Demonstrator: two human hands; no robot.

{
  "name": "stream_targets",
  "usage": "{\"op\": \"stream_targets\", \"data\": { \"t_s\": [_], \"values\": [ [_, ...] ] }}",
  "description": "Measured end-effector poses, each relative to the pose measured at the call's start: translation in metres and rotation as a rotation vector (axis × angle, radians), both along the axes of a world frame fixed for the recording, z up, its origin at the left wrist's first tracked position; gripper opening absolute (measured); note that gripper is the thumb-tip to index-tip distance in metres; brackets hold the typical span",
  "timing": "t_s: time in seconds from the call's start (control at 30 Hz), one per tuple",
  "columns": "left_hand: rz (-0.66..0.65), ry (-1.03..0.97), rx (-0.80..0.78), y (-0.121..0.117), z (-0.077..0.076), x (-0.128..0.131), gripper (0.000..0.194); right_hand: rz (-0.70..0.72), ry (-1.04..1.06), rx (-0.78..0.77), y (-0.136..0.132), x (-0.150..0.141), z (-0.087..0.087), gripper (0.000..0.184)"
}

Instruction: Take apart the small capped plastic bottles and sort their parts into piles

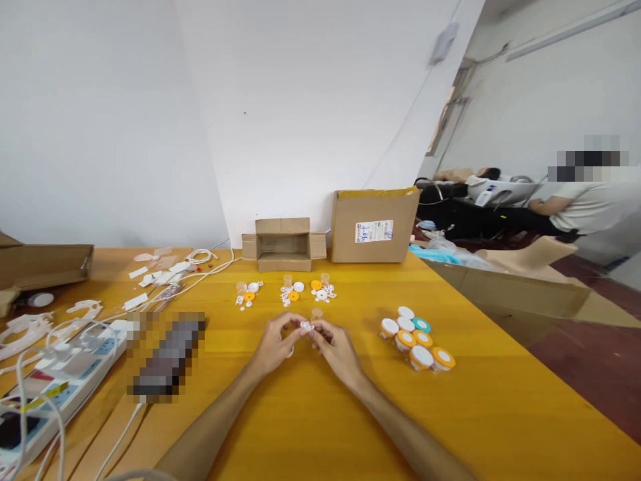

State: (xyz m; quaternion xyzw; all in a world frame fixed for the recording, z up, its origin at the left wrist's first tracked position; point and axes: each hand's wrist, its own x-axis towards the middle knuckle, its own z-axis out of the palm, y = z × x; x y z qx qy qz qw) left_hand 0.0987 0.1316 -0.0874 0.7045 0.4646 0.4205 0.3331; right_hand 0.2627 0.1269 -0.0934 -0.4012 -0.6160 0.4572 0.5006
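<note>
Between my fingertips, over the middle of the table (300,414), is a small white plastic part (306,326) with cut-outs. My left hand (278,342) pinches it from the left and my right hand (332,344) from the right. Just beyond my right fingers stands a small clear container (317,312), partly hidden. A white round piece (290,351) shows beneath my left fingers. Farther back lie three groups of parts, each with a clear cup (325,278), an orange ring (294,296), a white ring (253,287) and small white pieces.
Several capped clear containers (421,357) cluster on the right. An open cardboard box (284,247) and a larger carton (375,227) stand against the wall. On the left are a power strip (95,364), a pixelated phone-like device (170,357) and cables. A person (581,200) sits at far right.
</note>
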Motion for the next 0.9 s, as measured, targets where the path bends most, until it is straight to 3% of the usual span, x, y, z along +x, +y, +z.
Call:
{"op": "stream_targets", "data": {
  "t_s": [0.27,0.5,0.9],
  "values": [
    [0.007,-0.077,0.008,0.0033,0.0038,-0.0017,0.031,0.027,0.023,-0.089,-0.0011,0.0014,-0.0017,0.046],
    [-0.087,-0.184,-0.153,0.0012,0.0022,-0.0005,0.039,0.06,-0.046,-0.079,0.0033,0.0009,-0.0068,0.065],
    [-0.157,-0.307,-0.236,0.0031,0.0005,-0.0011,0.046,0.061,-0.175,-0.046,0.0024,0.0017,-0.0079,0.071]
  ]
}}
